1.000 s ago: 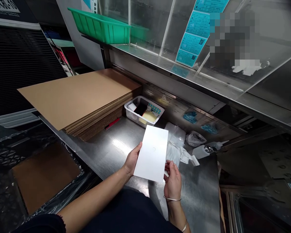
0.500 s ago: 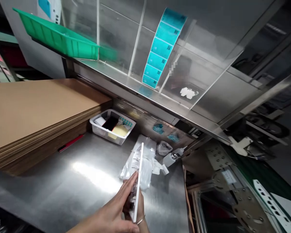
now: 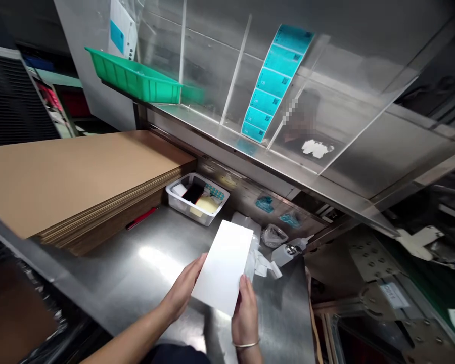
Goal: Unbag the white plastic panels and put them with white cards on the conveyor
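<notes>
A plain white rectangular panel (image 3: 224,268) is held above the metal table, its broad blank face toward me. My left hand (image 3: 182,290) grips its left edge. On the lower right edge is my right hand (image 3: 245,308), with a bracelet at the wrist. The panel hides part of the fingers of both hands. Behind its top right corner lie a clear plastic bag (image 3: 246,221) and crumpled white paper pieces (image 3: 261,264) on the table.
Stacked brown boards (image 3: 98,177) fill the left. A red cutter (image 3: 142,218), a clear bin (image 3: 197,198) and a pump bottle (image 3: 286,254) stand or lie on the metal table (image 3: 155,283). A green tray (image 3: 140,83) sits on the shelf above.
The white panel has turned from edge-on to showing its broad blank face. Both hands turned with it, and my right hand shows more now. The view has shifted left.
</notes>
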{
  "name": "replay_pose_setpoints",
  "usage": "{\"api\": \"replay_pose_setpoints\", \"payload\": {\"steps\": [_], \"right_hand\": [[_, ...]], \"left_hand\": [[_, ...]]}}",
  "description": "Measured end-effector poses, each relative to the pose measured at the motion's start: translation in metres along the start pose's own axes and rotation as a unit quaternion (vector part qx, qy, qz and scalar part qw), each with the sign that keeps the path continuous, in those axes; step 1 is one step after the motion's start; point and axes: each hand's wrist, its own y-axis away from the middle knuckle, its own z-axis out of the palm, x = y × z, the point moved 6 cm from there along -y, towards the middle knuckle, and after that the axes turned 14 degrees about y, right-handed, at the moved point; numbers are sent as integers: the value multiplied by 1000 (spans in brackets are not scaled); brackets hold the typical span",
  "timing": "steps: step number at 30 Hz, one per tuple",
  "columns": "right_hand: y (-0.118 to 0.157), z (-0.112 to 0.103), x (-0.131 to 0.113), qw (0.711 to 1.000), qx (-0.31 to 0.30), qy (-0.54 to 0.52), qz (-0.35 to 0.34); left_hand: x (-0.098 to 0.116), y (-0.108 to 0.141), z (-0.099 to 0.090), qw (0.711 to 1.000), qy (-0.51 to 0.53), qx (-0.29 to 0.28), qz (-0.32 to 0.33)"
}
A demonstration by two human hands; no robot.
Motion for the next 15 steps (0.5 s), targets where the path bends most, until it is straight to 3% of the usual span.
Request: {"api": "replay_pose_setpoints", "payload": {"steps": [5,9,15], "right_hand": [[14,22,-16,990,-110,-62,64],[22,28,-17,988,-121,-49,79],[28,31,-16,989,-127,-33,72]], "left_hand": [[-23,-16,-31,994,39,66,-82],[-33,-12,-36,994,38,65,-79],[-31,-12,-35,996,37,56,-53]]}}
